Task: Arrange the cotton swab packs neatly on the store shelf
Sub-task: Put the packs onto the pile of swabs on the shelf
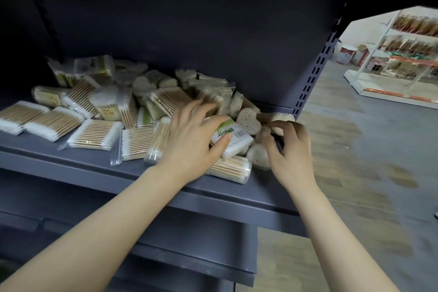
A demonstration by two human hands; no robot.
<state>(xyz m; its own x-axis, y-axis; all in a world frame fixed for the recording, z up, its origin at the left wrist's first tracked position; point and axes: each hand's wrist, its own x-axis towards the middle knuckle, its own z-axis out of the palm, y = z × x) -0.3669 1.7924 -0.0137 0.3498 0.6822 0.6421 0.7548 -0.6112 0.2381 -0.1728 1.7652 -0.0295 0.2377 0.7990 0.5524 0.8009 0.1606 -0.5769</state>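
From the head view, the cotton swab packs are seen heaped in disorder along the grey store shelf, with a few flat packs lying in rough order toward its left end and the thickest tangle near its right front corner. The left hand is laid over that tangle, and a green-labelled pack is pinched between its thumb and fingers. The right hand is curled just beside it, its fingertips closed loosely on a heart-shaped bundle at the right end of the shelf (how firmly it is held cannot be told, the hand being blurred).

Several risks can be judged from this layout. A cylindrical tub of swabs lies on its side at the very front edge, under the left wrist; it could be rolled off by a careless drag of the forearm. If the labelled pack is pulled out sharply, the packs leaning on it may be tipped forward over the edge. The heart-shaped bundles sit close to the open right end, where a nudge could send them to the floor. The thin plastic sleeves may also slip when gripped lightly.
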